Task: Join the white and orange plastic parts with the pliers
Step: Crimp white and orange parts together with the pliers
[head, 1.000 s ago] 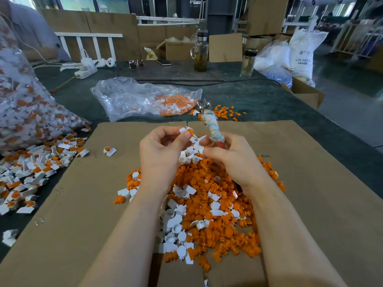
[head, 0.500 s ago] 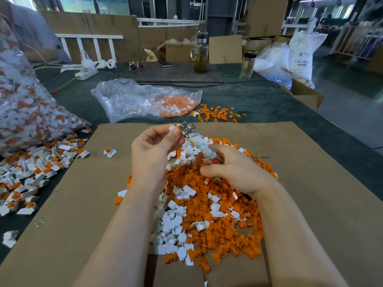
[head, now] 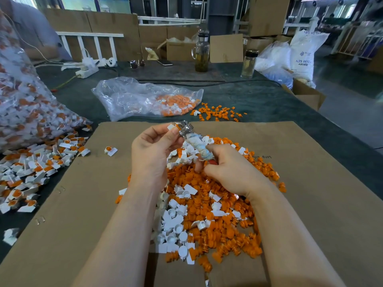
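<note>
Where writing can be read, it sits on the white sack (head: pixel 303 52) at the far right, printed "ABS RESIN" with "ABS" below; a faint upside-down line on the cardboard sheet (head: pixel 310 193) is too small to make out.

Over the middle of that sheet the left hand (head: pixel 153 150) has its thumb and forefinger curled, pinching a small white and orange part (head: pixel 173 126) right at the metal head of the pliers (head: pixel 193 139). The right hand (head: pixel 230 168) grips the pliers by their handles, fingers wrapped round them; the handles are bound in pale cloth or tape, with a bit of red showing at the hand. The pliers lean up and to the left, their head touching the pinched part. Whether the jaws are closed on it cannot be told.

Below both hands lies a heap of loose orange parts (head: pixel 217 214) mixed with white parts (head: pixel 174 230). To the left, joined pieces (head: pixel 31 168) spill from a large clear bag (head: pixel 24 104).

A dark green surface (head: pixel 269 100) carries the sheet, a second clear bag (head: pixel 145 98) with orange pieces, a glass jug (head: pixel 201 52), a bottle (head: pixel 249 63), a power strip (head: pixel 87 70), a phone and glasses. Behind stand cardboard boxes (head: pixel 226 47) and white railings, in a workshop hall.
</note>
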`<state>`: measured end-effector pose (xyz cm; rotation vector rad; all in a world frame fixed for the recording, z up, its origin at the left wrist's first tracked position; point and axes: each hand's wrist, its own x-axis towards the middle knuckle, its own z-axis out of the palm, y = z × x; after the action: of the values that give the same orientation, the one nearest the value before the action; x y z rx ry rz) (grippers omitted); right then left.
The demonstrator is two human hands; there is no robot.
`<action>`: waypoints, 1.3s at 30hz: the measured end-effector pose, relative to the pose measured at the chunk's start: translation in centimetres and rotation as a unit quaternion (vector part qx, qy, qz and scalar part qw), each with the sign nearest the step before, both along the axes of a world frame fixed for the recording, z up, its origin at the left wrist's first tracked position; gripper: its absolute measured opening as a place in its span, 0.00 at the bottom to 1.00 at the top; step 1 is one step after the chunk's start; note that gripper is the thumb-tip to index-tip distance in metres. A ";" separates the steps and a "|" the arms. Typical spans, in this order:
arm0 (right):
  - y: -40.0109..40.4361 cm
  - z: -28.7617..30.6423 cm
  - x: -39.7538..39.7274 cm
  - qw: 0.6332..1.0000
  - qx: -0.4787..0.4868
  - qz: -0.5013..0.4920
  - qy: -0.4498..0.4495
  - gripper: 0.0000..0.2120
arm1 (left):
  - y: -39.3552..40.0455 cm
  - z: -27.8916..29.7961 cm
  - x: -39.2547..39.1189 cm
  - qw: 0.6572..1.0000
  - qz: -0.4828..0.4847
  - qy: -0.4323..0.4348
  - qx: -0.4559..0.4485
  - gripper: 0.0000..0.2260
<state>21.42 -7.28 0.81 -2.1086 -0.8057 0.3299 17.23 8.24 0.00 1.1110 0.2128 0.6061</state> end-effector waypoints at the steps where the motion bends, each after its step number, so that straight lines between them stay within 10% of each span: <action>1: 0.0 0.0 0.0 1.000 -0.004 -0.002 0.000 0.12 | 0.0 0.0 0.0 1.000 -0.003 0.006 -0.004 0.04; 12: -0.4 -1.2 1.1 0.985 -0.022 -0.130 -0.112 0.06 | 5.6 -0.4 -0.2 0.954 0.051 0.164 -0.247 0.05; 23: -1.3 -2.6 2.8 0.951 -0.147 -0.241 -0.125 0.10 | 9.1 -1.2 -1.1 0.905 0.176 0.004 -0.387 0.21; 31: -0.4 -2.8 2.4 0.943 -0.192 -0.219 -0.159 0.13 | 5.3 -0.4 -1.2 0.962 0.122 0.230 0.084 0.11; 34: 0.3 -3.1 2.1 0.937 -0.212 -0.202 -0.193 0.12 | 3.3 -1.3 -0.1 0.907 0.038 0.272 0.318 0.13; 39: 0.8 -3.5 1.9 0.931 -0.224 -0.202 -0.206 0.11 | 1.8 -2.7 1.2 0.725 -0.004 0.380 0.575 0.20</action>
<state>23.33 -6.46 -2.72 -2.7641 -0.5298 -0.1807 18.43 10.08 -2.69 2.5742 0.5776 0.1687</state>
